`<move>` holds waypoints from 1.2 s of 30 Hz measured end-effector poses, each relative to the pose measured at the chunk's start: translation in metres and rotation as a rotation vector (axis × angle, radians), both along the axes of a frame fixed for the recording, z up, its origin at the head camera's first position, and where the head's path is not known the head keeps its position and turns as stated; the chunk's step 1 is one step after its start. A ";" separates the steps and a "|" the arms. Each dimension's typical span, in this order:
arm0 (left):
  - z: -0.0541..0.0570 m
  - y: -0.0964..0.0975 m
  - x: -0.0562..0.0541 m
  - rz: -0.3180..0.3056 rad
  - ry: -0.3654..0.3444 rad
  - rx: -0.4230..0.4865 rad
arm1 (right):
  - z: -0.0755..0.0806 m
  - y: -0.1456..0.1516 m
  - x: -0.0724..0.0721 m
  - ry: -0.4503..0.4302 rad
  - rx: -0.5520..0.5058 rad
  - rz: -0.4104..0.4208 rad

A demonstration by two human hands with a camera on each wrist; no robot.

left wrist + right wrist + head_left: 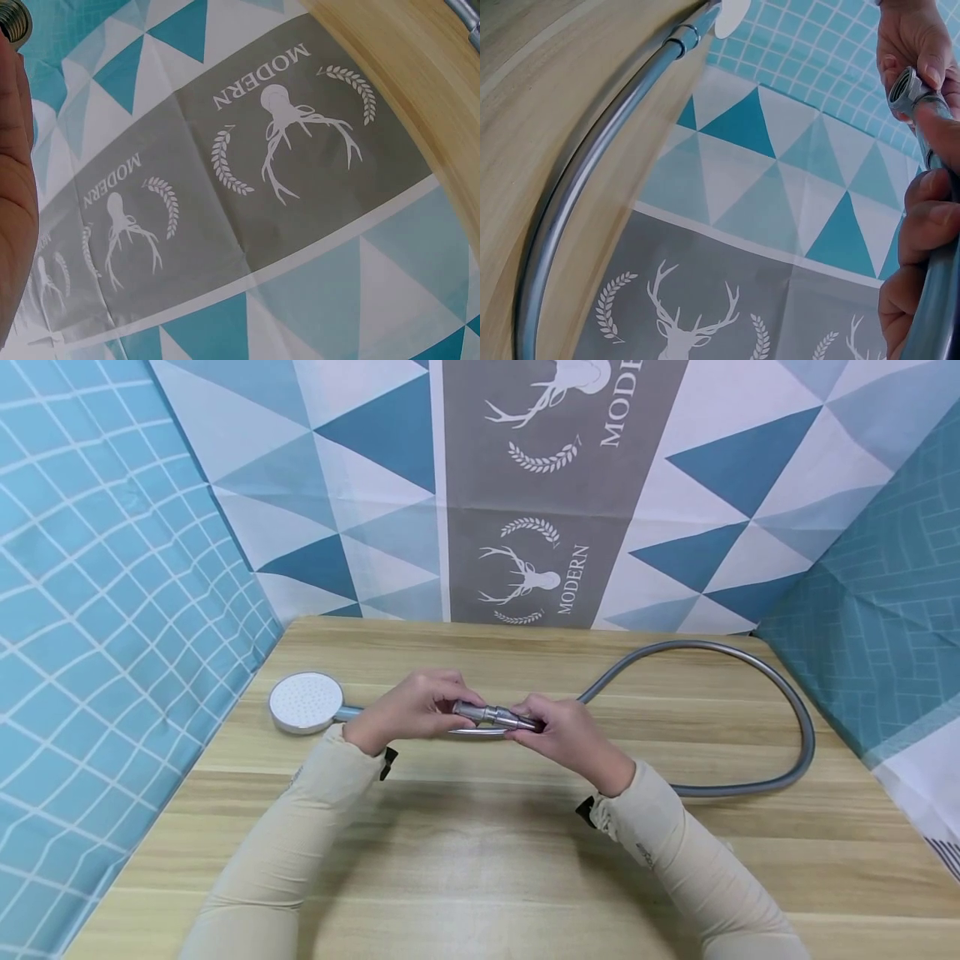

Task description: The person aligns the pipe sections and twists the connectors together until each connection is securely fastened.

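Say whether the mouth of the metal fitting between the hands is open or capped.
Open: the right wrist view shows the metal fitting with its threaded mouth uncovered.

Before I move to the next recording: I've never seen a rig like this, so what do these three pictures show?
There is no machine: a person works with bare hands. The wide picture comes from a camera on the head, looking forward and down; the other two come from cameras on the left and right wrists.

On the wood-grain tabletop lies a round shower head, with a grey shower hose looping at the right. The left hand and right hand hold the hose's threaded metal connector between them.
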State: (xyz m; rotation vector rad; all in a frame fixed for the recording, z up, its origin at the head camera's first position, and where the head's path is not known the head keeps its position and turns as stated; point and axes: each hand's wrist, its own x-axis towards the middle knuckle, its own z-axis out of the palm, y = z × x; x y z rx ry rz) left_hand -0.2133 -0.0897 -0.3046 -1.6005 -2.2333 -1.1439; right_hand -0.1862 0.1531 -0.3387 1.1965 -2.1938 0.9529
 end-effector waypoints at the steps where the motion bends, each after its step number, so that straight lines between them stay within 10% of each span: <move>1: 0.000 0.000 0.000 -0.004 -0.003 0.000 | -0.001 0.000 -0.001 0.018 -0.002 0.002; 18: -0.004 0.007 0.006 -0.051 -0.017 0.008 | 0.012 0.013 0.006 -0.169 0.038 0.063; 28: -0.002 0.009 0.006 -0.028 0.019 -0.006 | 0.021 0.011 0.009 -0.394 0.165 -0.108; 36: 0.000 0.008 0.005 -0.040 0.012 -0.010 | 0.014 0.009 0.010 -0.270 0.136 -0.044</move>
